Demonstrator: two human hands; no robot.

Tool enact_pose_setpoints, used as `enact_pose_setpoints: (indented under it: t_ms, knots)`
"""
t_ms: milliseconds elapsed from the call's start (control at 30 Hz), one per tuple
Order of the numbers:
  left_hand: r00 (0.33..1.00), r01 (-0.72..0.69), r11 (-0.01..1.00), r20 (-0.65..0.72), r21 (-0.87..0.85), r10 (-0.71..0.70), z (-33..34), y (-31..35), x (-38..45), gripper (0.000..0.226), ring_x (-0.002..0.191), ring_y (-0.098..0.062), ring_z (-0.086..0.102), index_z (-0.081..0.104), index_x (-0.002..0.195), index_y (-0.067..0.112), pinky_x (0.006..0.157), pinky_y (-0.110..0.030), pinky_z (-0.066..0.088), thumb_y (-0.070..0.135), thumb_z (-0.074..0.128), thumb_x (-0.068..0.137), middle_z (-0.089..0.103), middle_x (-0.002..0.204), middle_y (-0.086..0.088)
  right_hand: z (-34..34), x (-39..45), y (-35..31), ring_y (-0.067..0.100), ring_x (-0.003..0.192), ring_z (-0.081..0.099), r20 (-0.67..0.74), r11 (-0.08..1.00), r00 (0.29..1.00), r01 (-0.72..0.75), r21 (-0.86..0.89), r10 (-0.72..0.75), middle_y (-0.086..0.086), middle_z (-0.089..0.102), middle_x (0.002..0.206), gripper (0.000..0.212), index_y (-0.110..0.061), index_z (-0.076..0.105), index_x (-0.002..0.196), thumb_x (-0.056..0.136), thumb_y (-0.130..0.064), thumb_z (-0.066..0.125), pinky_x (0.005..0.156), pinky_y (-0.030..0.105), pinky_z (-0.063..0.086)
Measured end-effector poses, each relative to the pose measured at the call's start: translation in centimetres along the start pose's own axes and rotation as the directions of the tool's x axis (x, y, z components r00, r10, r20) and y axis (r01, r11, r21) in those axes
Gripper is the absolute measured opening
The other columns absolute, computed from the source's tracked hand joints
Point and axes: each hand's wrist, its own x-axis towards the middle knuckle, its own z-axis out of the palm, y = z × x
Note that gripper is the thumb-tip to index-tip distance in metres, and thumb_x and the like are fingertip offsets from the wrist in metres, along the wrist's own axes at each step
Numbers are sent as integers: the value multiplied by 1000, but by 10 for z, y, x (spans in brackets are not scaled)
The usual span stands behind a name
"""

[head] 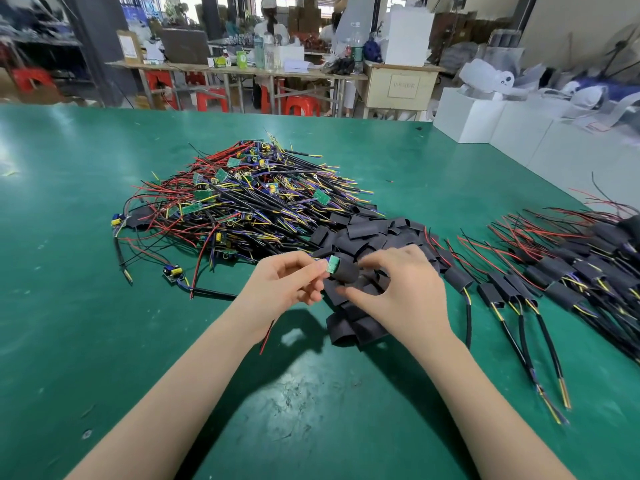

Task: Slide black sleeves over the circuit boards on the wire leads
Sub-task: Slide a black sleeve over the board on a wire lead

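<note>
Alignment governed the coming push: your left hand point(289, 282) pinched the circuit board point(333, 264), its long axis pointing right into the black sleeve point(346, 271) your right hand point(398, 285) fingers pinched, directly beside it

No text can be read with certainty. A paper sign point(403, 85) on the front of the cream cabinet point(381, 95) beyond the green table point(104, 271) carries a line of characters, too blurred to make out. Labels on the bottles left of the cabinet are unreadable.
</note>
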Motion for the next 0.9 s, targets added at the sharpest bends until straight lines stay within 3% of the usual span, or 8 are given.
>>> enact_pose_setpoints:
  t_ms: [167, 467, 700, 800, 900]
  knots:
    - [1000, 5, 1000, -3, 19, -5, -2, -2, 0, 16, 53, -14, 56, 67, 72, 7, 53, -19, 49, 16, 67, 85, 62, 63, -4, 5, -1, 2, 26, 85, 51, 158, 997, 987, 47, -67, -36, 0, 63, 69, 26, -13, 67, 72, 68, -36, 77, 73, 37, 42]
    - [999, 2, 991, -33, 134, 2, -2, -5, 1, 21, 50, -14, 57, 67, 69, 10, 49, -19, 47, 14, 66, 90, 62, 60, -5, 8, -5, -5, 28, 77, 48, 65, 1000, 998, -1, -27, 3, 4, 57, 65, 20, -10, 58, 67, 69, -23, 73, 64, 36, 39]
    - [998, 51, 997, -36, 64, -49, 1, -5, 1, 21, 50, -15, 56, 68, 68, 10, 49, -20, 47, 14, 67, 89, 62, 61, -5, 12, -9, -7, 27, 78, 47, 54, 999, 998, -14, -38, 16, 4, 55, 69, 21, -8, 58, 69, 70, -24, 72, 62, 35, 37]
    - [997, 71, 997, -14, 30, -70, 3, -4, 0, 19, 50, -14, 56, 65, 71, 7, 50, -19, 47, 13, 66, 89, 62, 62, -4, 10, -6, -7, 27, 75, 57, 15, 997, 997, -81, 0, 81, -1, 59, 75, 15, -14, 63, 77, 71, -24, 71, 62, 33, 40]
    - [997, 73, 997, 6, 10, -73, 7, -4, 0, 19, 50, -13, 55, 64, 71, 6, 49, -18, 46, 12, 64, 90, 62, 62, -4, 4, -4, -7, 20, 80, 63, -19, 995, 997, -77, 58, 78, -8, 66, 92, 43, -24, 65, 108, 67, -26, 76, 71, 34, 48]
